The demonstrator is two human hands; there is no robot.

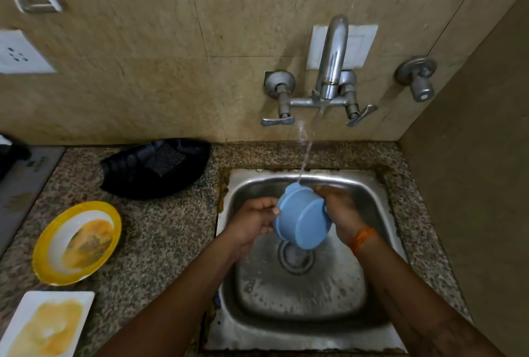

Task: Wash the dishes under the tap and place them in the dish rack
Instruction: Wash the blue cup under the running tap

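Non-task items, wall and counter
Wall socket (20,53) at left; separate valve (418,77) on wall above counter's (160,230) far right corner.

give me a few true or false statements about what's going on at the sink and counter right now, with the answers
1. Both hands hold the blue bowl over the sink. True: the left hand and right hand grip it from either side.
2. The tap is turned off. False: a stream of water runs from it down onto the bowl.
3. The yellow-rimmed plate on the counter is clean. False: it carries orange-brown food residue.
4. A white rectangular plate lies nearer the camera than the yellow-rimmed plate. True.
5. The black tray sits inside the sink. False: it rests on the counter, left of the sink.
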